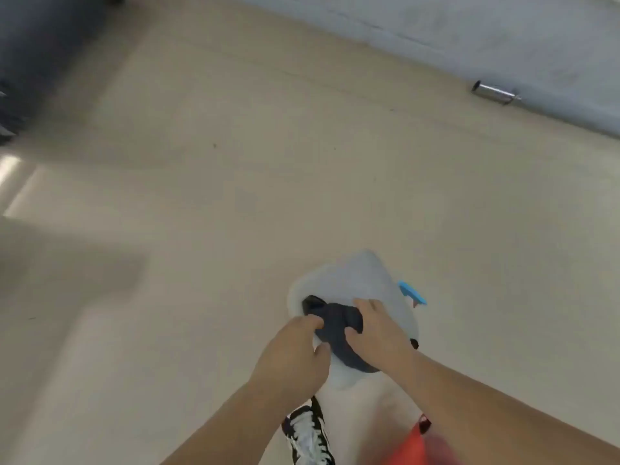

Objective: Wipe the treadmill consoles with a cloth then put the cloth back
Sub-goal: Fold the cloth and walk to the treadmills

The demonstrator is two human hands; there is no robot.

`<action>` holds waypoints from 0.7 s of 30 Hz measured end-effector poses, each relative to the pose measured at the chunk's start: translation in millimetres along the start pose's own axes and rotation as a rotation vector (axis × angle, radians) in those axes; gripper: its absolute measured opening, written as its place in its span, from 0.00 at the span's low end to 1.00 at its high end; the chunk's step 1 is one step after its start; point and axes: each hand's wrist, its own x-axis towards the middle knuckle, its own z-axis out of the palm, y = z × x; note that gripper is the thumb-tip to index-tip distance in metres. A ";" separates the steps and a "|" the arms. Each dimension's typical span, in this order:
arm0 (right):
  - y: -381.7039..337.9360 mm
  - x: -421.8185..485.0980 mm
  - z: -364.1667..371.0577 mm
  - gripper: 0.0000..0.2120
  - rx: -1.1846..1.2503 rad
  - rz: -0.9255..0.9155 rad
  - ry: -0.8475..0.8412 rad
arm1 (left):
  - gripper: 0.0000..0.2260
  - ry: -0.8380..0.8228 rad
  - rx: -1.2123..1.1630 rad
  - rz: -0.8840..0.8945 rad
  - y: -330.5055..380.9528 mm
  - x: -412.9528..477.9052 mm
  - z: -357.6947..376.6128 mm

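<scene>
Gripping the dark cloth on its left side, the left hand is curling its fingers into the fabric. The right hand is pinching the other side. The cloth is lying over what is probably a pale translucent tub.

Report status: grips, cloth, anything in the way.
Left grip and right grip both hold the dark cloth. Cloth bunched over pale plastic container with blue clip. No obstruction seen.
</scene>
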 end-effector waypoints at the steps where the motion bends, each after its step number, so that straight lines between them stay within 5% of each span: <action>1: 5.2 10.8 7.1 0.31 -0.022 -0.020 -0.015 | 0.21 -0.016 -0.005 0.007 -2.6 10.1 9.7; 3: 11.6 29.7 19.6 0.33 -0.074 -0.037 -0.037 | 0.21 -0.011 -0.004 0.001 -10.3 25.7 21.4; 6: 15.8 40.3 34.8 0.20 -0.095 -0.006 0.023 | 0.20 -0.006 -0.026 -0.007 -22.9 30.0 26.1; 8: 8.4 36.6 36.9 0.11 0.064 0.055 0.059 | 0.18 0.025 -0.072 -0.012 -28.4 24.3 20.5; 10: -12.8 24.7 27.5 0.12 0.264 0.069 0.077 | 0.17 0.089 -0.133 -0.011 -28.9 13.0 8.9; 15: -126.7 -45.3 -52.8 0.06 0.779 -0.113 0.042 | 0.17 0.301 -0.409 -0.010 1.0 -46.1 -68.9; 21: -306.7 -207.8 -164.2 0.05 1.046 -0.427 -0.112 | 0.16 0.703 -0.608 0.064 31.4 -213.2 -220.5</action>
